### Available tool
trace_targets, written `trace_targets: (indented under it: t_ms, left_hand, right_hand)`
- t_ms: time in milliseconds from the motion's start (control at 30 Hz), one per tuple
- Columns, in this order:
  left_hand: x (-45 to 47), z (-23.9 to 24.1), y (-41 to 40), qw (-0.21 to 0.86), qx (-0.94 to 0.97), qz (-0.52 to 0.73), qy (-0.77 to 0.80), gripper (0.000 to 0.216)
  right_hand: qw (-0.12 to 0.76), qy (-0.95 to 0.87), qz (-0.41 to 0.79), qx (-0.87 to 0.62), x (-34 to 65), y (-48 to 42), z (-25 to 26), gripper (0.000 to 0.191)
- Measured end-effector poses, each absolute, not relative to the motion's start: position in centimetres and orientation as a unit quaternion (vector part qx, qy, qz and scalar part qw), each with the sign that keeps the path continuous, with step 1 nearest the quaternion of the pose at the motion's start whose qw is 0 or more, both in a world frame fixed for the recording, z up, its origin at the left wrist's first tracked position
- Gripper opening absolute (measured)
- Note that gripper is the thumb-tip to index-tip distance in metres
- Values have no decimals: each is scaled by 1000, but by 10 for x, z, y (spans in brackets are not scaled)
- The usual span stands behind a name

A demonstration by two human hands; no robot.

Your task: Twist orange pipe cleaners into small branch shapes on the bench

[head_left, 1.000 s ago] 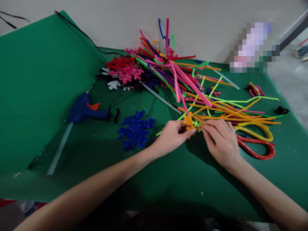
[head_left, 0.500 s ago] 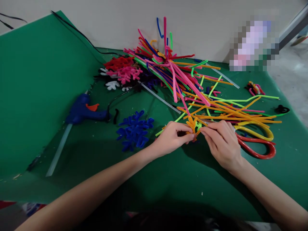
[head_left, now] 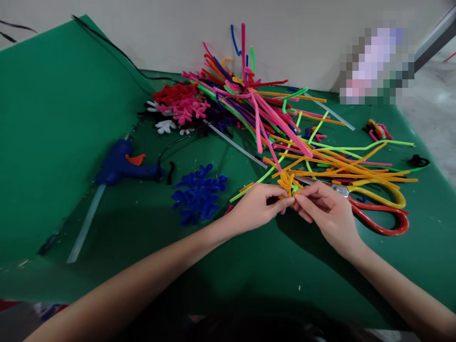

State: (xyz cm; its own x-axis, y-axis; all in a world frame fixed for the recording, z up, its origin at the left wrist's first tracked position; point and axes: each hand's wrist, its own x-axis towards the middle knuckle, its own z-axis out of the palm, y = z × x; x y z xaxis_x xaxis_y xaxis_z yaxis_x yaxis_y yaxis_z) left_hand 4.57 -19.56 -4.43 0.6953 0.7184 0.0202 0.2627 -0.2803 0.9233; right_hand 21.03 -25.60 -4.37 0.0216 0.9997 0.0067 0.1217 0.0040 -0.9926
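Note:
Between my hands is a small orange pipe cleaner shape (head_left: 286, 182) with several bent loops. My left hand (head_left: 259, 205) pinches it from the left with thumb and forefinger. My right hand (head_left: 326, 211) has its fingertips closed on the shape's right side, and the two hands nearly touch. My fingers hide its lower part. Right behind my right hand lie scissors (head_left: 378, 186) with one yellow and one red handle, blades pointing left. Loose orange pipe cleaners (head_left: 351, 164) lie just beyond the hands, with light green ones among them.
A blue glue gun (head_left: 114, 164) with a glue stick lies left on the green table (head_left: 228, 280). Blue pipe cleaner snowflakes (head_left: 198, 195) sit nearer my left hand. Red and pink snowflakes (head_left: 185, 108) are piled behind, beside a large pipe cleaner bundle (head_left: 258, 111). A black cord (head_left: 110, 45) runs along the back.
My right hand has moved slightly left and turned, its fingertips now closer against the orange shape. My left hand has shifted a little to the right.

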Motion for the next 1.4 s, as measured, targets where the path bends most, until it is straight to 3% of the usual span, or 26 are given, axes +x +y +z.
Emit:
trace_targets:
  t_ms: [167,333,467,700,900,1033,1167,1300,1400]
  left_hand:
    - [48,-48,-195,504,769,239,312,29]
    - [46,-44,-194,528,761,228,301,29]
    - [43,-41,-193,601,714,225,280,25]
    - [39,-39,-192,672,670,190,252,28]
    - [37,-40,-191,704,653,171,221,32]
    - [38,-41,-190,656,699,168,228,31]
    - [41,-40,-193,545,779,194,242,27]
    - [43,-40,-199,448,836,223,227,23]
    - [42,-40,-198,493,806,217,245,22]
  right_hand:
    - [440,-622,310,-569,210,-258,-46,14]
    - [389,-715,246,-527,219,-252,-44,4]
    - [333,-817,192,-430,229,-244,-43,19]
    - [243,-904,23,-352,244,-237,-41,19]
    - [213,-934,-33,-287,250,-234,-42,24]
    - [263,-906,33,-331,245,-237,-46,19]
    - [313,-826,218,-415,235,-242,-41,17]
    - [284,-732,405,-468,232,-242,-33,23]
    - [304,-646,515,-474,233,-239,-35,25]
